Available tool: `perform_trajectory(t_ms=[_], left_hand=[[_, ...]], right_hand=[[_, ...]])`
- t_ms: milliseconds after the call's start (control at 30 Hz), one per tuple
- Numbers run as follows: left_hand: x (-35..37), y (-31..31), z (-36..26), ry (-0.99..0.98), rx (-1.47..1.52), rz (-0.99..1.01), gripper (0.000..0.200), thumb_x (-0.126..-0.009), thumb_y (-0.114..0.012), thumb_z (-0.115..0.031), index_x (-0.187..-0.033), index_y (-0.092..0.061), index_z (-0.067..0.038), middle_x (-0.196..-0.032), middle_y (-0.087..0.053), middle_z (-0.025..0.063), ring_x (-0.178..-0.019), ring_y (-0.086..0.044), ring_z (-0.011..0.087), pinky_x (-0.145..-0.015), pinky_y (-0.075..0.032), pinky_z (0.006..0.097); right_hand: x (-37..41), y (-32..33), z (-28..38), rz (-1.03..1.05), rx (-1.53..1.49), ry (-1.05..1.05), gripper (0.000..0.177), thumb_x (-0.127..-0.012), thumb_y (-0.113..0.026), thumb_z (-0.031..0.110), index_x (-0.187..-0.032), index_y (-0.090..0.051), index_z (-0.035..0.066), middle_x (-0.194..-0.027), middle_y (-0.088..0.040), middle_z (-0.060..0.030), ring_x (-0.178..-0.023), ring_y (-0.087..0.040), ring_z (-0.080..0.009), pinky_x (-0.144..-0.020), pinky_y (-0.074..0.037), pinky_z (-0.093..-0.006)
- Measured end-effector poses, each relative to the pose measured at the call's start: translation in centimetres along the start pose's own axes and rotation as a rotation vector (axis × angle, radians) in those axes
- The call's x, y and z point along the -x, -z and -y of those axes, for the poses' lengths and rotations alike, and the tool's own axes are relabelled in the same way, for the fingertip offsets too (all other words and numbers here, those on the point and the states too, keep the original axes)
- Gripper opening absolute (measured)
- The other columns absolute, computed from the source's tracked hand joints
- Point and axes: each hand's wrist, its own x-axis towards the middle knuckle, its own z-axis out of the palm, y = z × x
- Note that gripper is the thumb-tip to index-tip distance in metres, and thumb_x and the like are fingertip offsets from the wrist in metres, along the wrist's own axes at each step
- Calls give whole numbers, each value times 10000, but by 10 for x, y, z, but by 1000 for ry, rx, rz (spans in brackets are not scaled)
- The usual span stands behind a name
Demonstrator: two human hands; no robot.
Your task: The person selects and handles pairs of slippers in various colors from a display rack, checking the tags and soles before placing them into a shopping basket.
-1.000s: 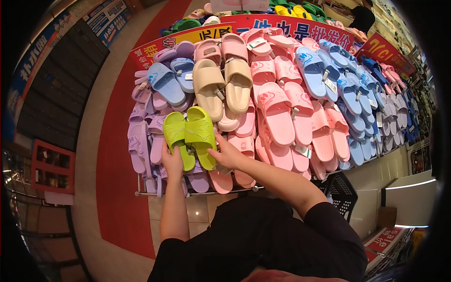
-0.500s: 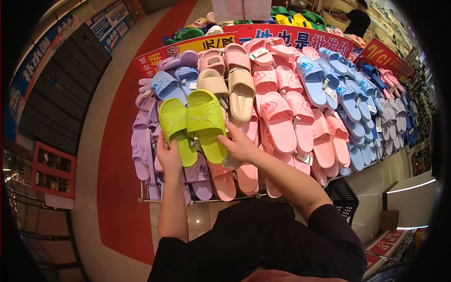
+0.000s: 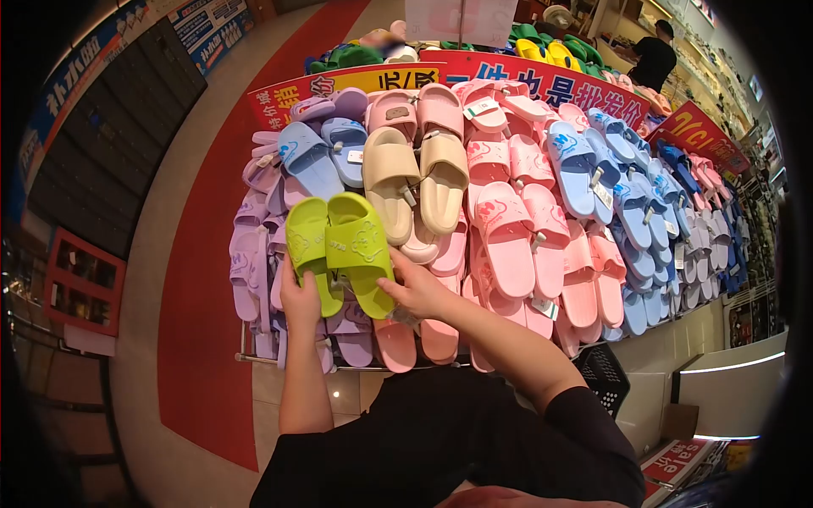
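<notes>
Green slippers (image 3: 339, 245): a lime pair, side by side with soles facing out and toes up, held up in front of the stacked display, just below and left of the beige slippers (image 3: 415, 182); their toe ends nearly touch the beige pair's left heel.
Left hand (image 3: 301, 300): below and left of the beige slippers, fingers curled closed round the heel end of the left green slipper, gripping it from beneath.
Right hand (image 3: 415, 288): directly below the beige slippers, thumb and fingers pinched on the heel edge of the right green slipper; the other fingers are loosely bent.
Pink slippers (image 3: 525, 229): a thick bank right of the beige slippers, running down to the rack edge; several carry white tags.
Purple slippers (image 3: 254, 254): a column well left of and below the beige slippers, behind the left hand.
Light-blue slippers (image 3: 318, 157): just left of the beige slippers, at about the same height.
Blue slippers (image 3: 610, 178): farther right of the beige slippers, beyond the pink bank.
Red sign (image 3: 542, 80): above and right of the beige slippers, along the top of the pile.
Black basket (image 3: 603, 377): far below and right of the beige slippers, on the floor by the rack.
Other person (image 3: 656, 55): in dark clothing, far above and right of the beige slippers, well apart from the hands.
</notes>
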Motion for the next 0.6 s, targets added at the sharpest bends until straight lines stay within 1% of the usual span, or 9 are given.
perform_trajectory(t_ms=[33,67,100,167,233,333,467,533,600], left_hand=[[8,3,5,4,-8,-1,651,-864,-555,-23,-1449,-285,70,-1206,-545,279,-1083,-580,358,-941,-459,370],[17,3,9,28,-295,68,684,-856,-583,-62,-1451,-275,75,-1200,-513,293,-1090,-554,395,-955,-444,398],[24,2,8,53,-581,137,721,-847,-612,-100,-1453,-265,80,-1193,-482,307,-1096,-527,432,-969,-429,427],[28,-2,4,56,-546,100,748,-842,-634,-145,-1453,-265,80,-1204,-435,303,-1105,-485,465,-982,-406,455],[30,-5,4,83,-591,74,733,-844,-622,-133,-1450,-271,83,-1210,-440,295,-1110,-481,455,-990,-393,457],[33,-9,-6,5,-654,10,687,-838,-614,-125,-1434,-325,57,-1212,-437,282,-1120,-466,446,-999,-377,464],[14,-12,-31,-194,-642,-69,615,-834,-603,-117,-1397,-404,32,-1205,-464,267,-1131,-478,431,-998,-381,472],[-13,-21,-31,-187,-556,-38,597,-837,-602,-115,-1382,-419,43,-1210,-484,270,-1130,-493,423,-991,-391,471],[-56,-40,-27,-154,-470,-42,551,-834,-613,-136,-1325,-467,66,-1176,-545,276,-1082,-538,422,-960,-420,476]], right_hand=[[-1,-4,-7,33,180,-34,653,-938,-560,157,-1493,-231,54,-1182,-607,-292,-1070,-628,-402,-934,-477,-428],[-3,-6,-22,129,210,-149,705,-917,-590,200,-1481,-204,27,-1147,-590,-348,-1048,-601,-476,-936,-470,-471],[-1,-9,-28,133,201,-148,705,-917,-590,200,-1481,-204,27,-1147,-590,-348,-1048,-601,-476,-936,-470,-471],[6,-14,-38,32,310,-200,735,-912,-597,203,-1476,-166,17,-1106,-608,-350,-1056,-600,-469,-913,-480,-473],[9,-13,-30,71,324,-253,812,-901,-617,222,-1495,-98,25,-1099,-612,-347,-1015,-624,-457,-862,-501,-451],[23,-11,-15,18,208,-362,808,-895,-625,206,-1499,-124,15,-1105,-619,-318,-931,-656,-404,-807,-515,-418],[55,-9,-8,-109,221,-188,721,-899,-610,150,-1485,-220,-1,-1075,-622,-231,-789,-637,-275,-738,-514,-356],[79,-7,-5,-124,277,-158,658,-904,-595,126,-1469,-280,2,-1048,-621,-189,-730,-610,-213,-706,-507,-314],[109,-5,9,-44,236,-229,645,-905,-592,124,-1465,-294,11,-1038,-629,-182,-728,-617,-214,-704,-511,-318]])
